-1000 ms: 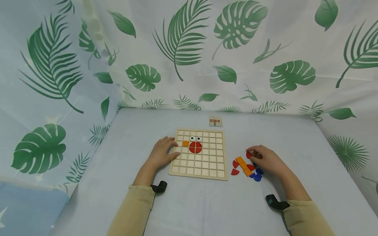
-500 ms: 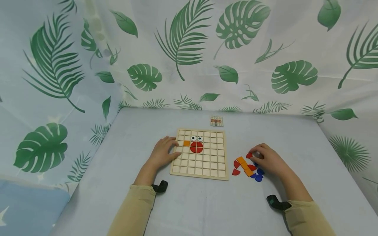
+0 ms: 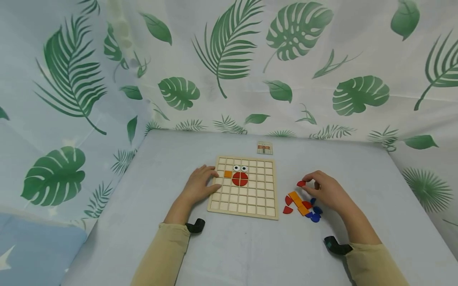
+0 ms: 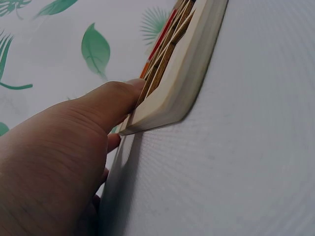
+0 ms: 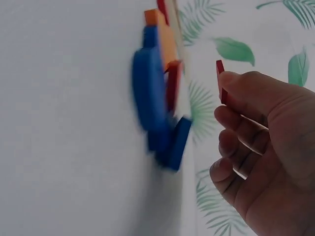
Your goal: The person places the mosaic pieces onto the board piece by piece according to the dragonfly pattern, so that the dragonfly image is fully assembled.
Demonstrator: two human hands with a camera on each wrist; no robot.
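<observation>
In the head view my left hand (image 3: 198, 186) rests on the left edge of a wooden grid board (image 3: 250, 208); its thumb lies over the frame in the left wrist view. The board bears two white eye discs (image 3: 240, 168), an orange square tile (image 3: 228, 174) and a red circle (image 3: 240, 179) built of quarter pieces. Between thumb and index finger my right hand (image 3: 328, 191) pinches a red quarter-circle tile (image 5: 221, 91), lifted above the loose pile. That pile has orange tiles (image 3: 298, 203), red quarter pieces (image 3: 288, 210) and blue tiles (image 3: 315, 217).
A small pattern card (image 3: 264, 147) lies behind the board, printed with a coloured figure on a grid. The white table (image 3: 229, 250) meets a leaf-printed curtain (image 3: 214, 107) at the back and sides. Black wrist mounts (image 3: 338, 247) sit at both sleeves.
The right hand has raised the red quarter-circle tile off the pile, moving slightly away from the body. The left hand stays on the board. The head view has shifted a little.
</observation>
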